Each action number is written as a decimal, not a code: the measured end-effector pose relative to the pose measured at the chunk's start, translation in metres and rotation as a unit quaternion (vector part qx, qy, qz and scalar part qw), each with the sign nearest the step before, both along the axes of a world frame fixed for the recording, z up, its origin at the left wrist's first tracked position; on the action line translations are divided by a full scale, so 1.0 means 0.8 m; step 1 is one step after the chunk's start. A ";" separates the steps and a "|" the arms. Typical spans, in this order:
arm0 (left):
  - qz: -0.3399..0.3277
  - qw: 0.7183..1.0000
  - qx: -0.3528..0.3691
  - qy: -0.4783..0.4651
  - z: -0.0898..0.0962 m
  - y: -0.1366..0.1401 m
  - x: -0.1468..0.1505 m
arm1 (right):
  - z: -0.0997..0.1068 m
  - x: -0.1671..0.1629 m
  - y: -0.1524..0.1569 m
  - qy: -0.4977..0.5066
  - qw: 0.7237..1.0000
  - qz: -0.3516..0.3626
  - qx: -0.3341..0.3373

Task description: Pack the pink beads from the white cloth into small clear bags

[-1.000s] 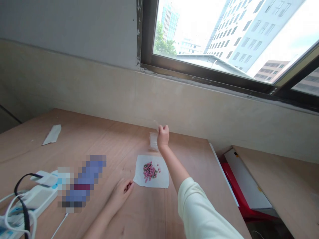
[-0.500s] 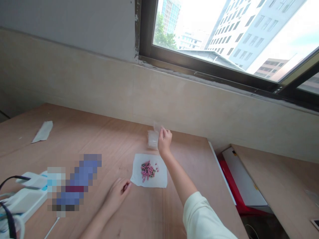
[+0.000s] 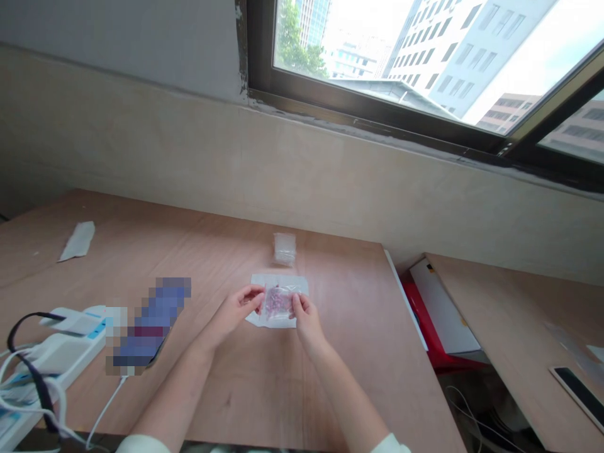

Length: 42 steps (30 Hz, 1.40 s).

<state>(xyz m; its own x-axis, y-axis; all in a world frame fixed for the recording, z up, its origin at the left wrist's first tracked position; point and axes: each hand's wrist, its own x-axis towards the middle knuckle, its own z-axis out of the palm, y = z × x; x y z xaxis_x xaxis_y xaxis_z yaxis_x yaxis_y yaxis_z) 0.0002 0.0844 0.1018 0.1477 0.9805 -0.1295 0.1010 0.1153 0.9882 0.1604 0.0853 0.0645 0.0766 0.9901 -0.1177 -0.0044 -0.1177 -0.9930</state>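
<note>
Head view: pale wall (image 3: 141,151) behind, brown wooden surface (image 3: 264,384) running up to it. Dark-framed window (image 3: 358,31) upper R, bldgs + tree outside. 2nd wooden desk (image 3: 509,327) far R, set apart by a gap w/ a white panel (image 3: 448,314) and smth red (image 3: 425,333) in it.

Both hands are out over the middle of the surface, one each side of a clear plastic bag. R hand (image 3: 308,319): thumb + fingers pinching the bag's R edge. L hand (image 3: 238,308): fingers curled, thumb and index tips right at the bag's L edge; can't tell if they grip it or only touch.

White power strip (image 3: 61,371) lower L w/ plugs + cables; just R of it a pixelated blue obj (image 3: 155,321), white cable (image 3: 106,409) at its near end. White sheet (image 3: 302,283) flat under bag + fingertips, its far edge and corners showing. Dark-screened device (image 3: 578,393) on the R desk, near the bottom R corner. White paper scrap (image 3: 78,241) far L, well apart from hands. Small stack of clear packets (image 3: 284,248) beyond the sheet, near the wall, neither hand on it.

Clear plastic bag (image 3: 284,290) btwn the hands, over the sheet's middle; can't tell if it's resting or held just above. Pink bits (image 3: 276,306) show thru it, blurry.
</note>
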 end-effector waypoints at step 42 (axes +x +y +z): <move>-0.049 0.965 0.096 0.240 0.032 -0.033 -0.002 | 0.064 -0.050 -0.019 -0.354 0.922 0.147 0.051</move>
